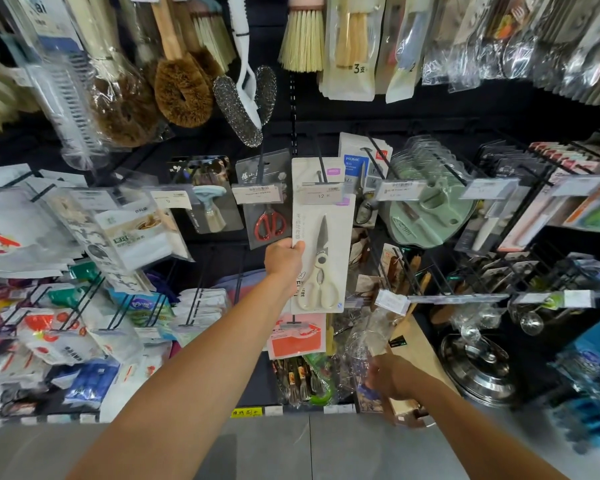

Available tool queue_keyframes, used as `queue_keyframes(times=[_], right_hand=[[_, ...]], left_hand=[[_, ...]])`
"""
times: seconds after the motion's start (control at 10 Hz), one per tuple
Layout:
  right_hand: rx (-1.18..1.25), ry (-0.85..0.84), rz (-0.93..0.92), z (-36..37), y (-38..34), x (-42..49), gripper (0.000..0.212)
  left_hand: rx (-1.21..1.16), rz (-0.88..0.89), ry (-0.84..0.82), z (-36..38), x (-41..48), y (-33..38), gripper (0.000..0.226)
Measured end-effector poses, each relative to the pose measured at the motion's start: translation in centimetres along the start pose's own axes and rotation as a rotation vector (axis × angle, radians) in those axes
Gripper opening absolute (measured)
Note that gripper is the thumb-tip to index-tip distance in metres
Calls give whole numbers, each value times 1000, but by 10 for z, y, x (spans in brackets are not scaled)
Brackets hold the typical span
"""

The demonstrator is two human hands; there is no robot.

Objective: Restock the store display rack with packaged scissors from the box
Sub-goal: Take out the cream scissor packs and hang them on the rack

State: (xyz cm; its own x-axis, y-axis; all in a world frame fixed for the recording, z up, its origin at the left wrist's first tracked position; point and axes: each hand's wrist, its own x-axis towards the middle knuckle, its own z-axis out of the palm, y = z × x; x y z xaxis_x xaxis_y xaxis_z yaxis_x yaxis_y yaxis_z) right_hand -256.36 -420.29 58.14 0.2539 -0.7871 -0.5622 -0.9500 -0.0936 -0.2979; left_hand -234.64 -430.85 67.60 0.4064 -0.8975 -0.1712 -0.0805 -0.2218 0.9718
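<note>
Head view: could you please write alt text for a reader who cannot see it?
A person's left hand grips a pack of white scissors at a rack hook's price tag. The right hand, blurred, reaches low toward a cardboard box.

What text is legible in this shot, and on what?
"HOME": blue pack hanging right of centre.
"12": centre price tag, above the scissors pack that the left hand holds.
"3支": brush pack up top.
"9": left price tag.
Other tags and the card print: too small or blurred to read.
</note>
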Motion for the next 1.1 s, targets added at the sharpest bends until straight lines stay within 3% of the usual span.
queue_keyframes(times=[0.3,0.4,0.5,0.6,0.7,0.9,1.1], right_hand=[[-83,2,-83,2,8,3,31],[90,-30,73,1,4,2,18],[-176,-181,-29,-1,-3,-3,23],[-92,-180,-13,1,0,1,17],[-249,-11,-172,7,11,8,20],[-284,39,-199,14,17,18,29],[-557,62,-343,18,22,21,30]], left_hand=[[-40,5,14,3,5,-3,21],[7,31,28,6,5,-4,21],[8,49,50,6,5,-7,18],[-39,32,68,3,6,-12,17],[-34,8,81,-2,5,-19,17],[-2,37,26,-3,4,-21,15],[-59,79,9,1,5,-3,14]])
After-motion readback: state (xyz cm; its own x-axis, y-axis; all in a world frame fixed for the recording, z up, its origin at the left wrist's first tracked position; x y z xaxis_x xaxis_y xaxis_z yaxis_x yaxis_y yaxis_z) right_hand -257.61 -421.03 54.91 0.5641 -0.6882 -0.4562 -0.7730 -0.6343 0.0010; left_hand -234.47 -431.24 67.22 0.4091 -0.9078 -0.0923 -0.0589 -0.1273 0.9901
